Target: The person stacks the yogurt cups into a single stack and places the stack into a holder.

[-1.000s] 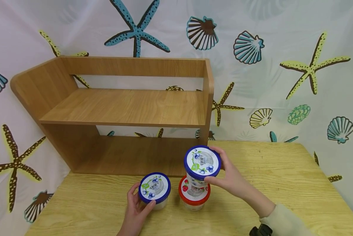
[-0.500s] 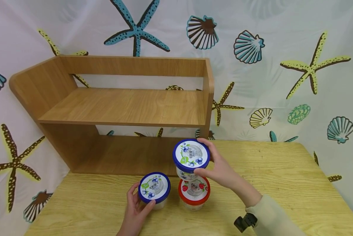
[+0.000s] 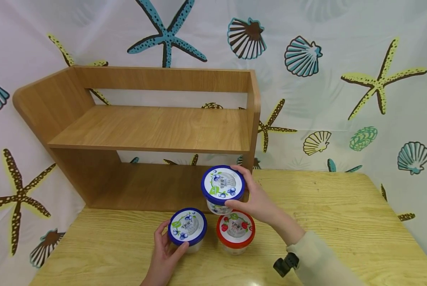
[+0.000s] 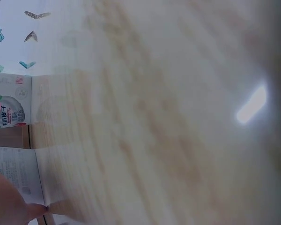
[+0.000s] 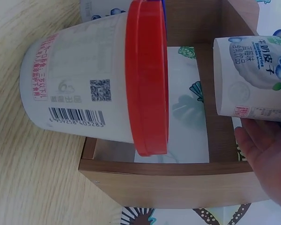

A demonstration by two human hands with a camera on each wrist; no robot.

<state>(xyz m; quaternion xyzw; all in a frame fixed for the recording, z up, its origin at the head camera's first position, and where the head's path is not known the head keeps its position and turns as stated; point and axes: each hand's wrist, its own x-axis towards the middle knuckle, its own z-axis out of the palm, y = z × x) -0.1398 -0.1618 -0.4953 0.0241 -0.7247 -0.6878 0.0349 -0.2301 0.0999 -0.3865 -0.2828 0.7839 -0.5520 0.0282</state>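
Note:
In the head view, my right hand (image 3: 258, 200) grips a blue-lidded cup with blueberry print (image 3: 223, 184) by its side. This cup is upright and raised, in front of the shelf's lower opening at the right. Slightly nearer me, a red-lidded cup with strawberry print (image 3: 236, 230) stands on the table. My left hand (image 3: 165, 254) holds a second blue-lidded cup (image 3: 187, 226) on the table, fingers on the left and thumb at the front. The right wrist view shows the raised cup's white base (image 5: 218, 77) apart from the red-lidded cup (image 5: 84, 84).
A two-tier wooden shelf (image 3: 152, 129) stands at the back left of the wooden table (image 3: 327, 222). Its right side panel (image 3: 254, 113) rises just behind my right hand. Behind hangs a white cloth (image 3: 213, 35) printed with starfish and shells.
My right hand has carried the raised blue-lidded cup left and toward the shelf, uncovering more of the red lid. The left hand and its cup have stayed in place.

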